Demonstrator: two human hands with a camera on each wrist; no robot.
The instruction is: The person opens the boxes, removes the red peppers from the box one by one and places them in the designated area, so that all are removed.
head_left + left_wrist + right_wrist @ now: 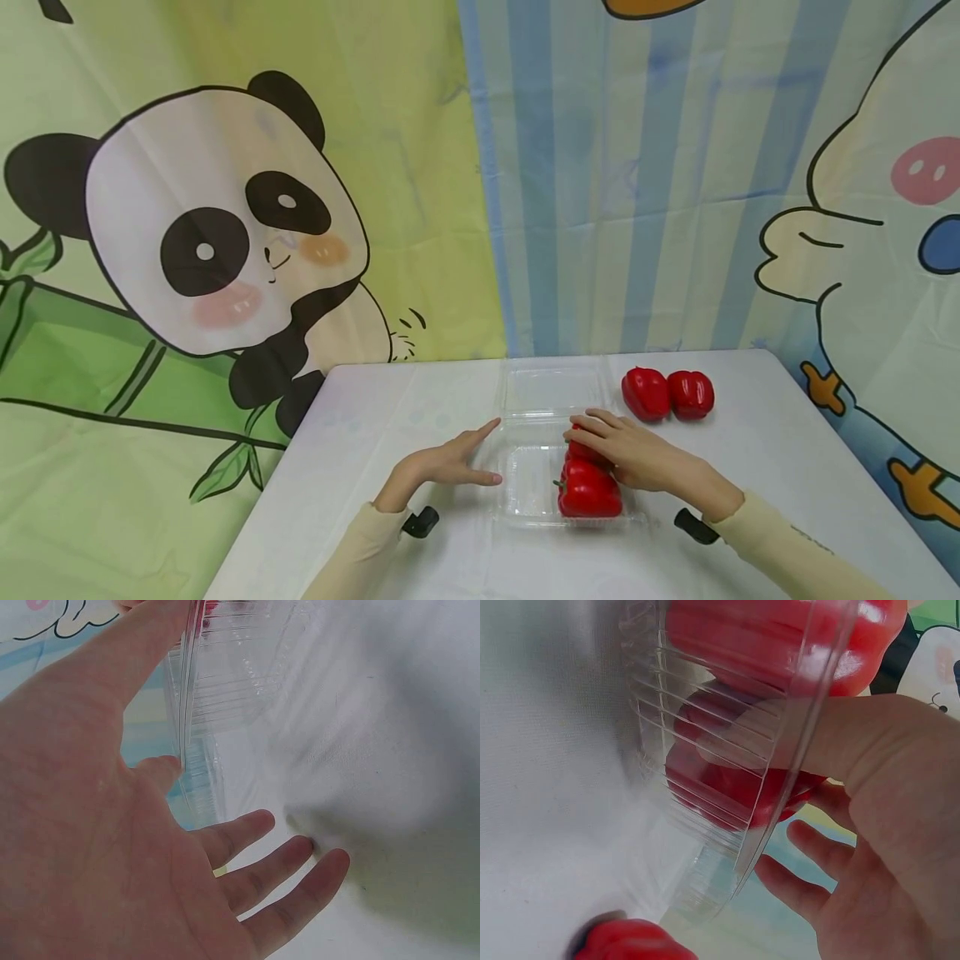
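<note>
An open clear plastic clamshell container lies on the table with its lid folded back. Two red bell peppers are in its right half: a front one and one behind it, partly hidden by my right hand. That hand grips the rear pepper, its thumb inside the container wall and its fingers over the far side. At the container's left edge, my left hand has its fingers spread and holds nothing. In the left wrist view, its fingertips are close beside the rim.
Two more red bell peppers, one on the left and one on the right, sit side by side at the back right of the white table. Behind the table hangs a cartoon-printed curtain.
</note>
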